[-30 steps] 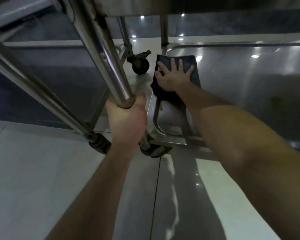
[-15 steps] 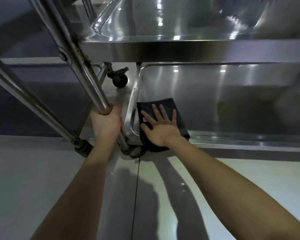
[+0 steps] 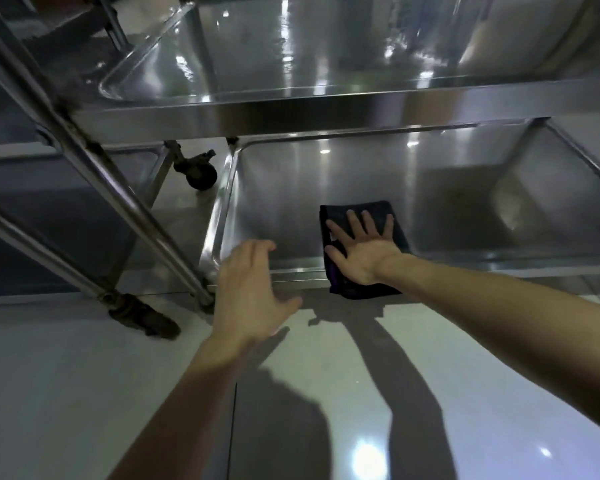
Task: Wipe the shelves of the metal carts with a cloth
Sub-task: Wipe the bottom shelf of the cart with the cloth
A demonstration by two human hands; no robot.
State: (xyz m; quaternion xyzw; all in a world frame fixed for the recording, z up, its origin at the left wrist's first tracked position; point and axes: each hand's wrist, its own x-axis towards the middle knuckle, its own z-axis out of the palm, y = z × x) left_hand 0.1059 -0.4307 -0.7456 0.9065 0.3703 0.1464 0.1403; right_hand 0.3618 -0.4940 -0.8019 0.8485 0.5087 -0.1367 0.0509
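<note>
A steel cart fills the view, with a middle shelf [image 3: 326,109] above and a bottom shelf [image 3: 291,202] near the floor. A dark folded cloth [image 3: 392,233] lies on the bottom shelf at its front edge, part of it hanging over the rim. My right hand [image 3: 361,251] presses flat on the cloth, fingers spread. My left hand [image 3: 253,292] hovers free in front of the shelf's front left corner, fingers apart, holding nothing, just right of the cart's slanted leg [image 3: 118,199].
A second steel cart [image 3: 59,188] stands close on the left, its caster [image 3: 142,317] near my left hand. Another caster [image 3: 198,171] shows behind. Glossy pale floor tiles [image 3: 84,393] lie in front.
My left hand has let go of the cart's leg and now hangs open. My right hand has slid the cloth rightward along the bottom shelf's front. The view has risen.
</note>
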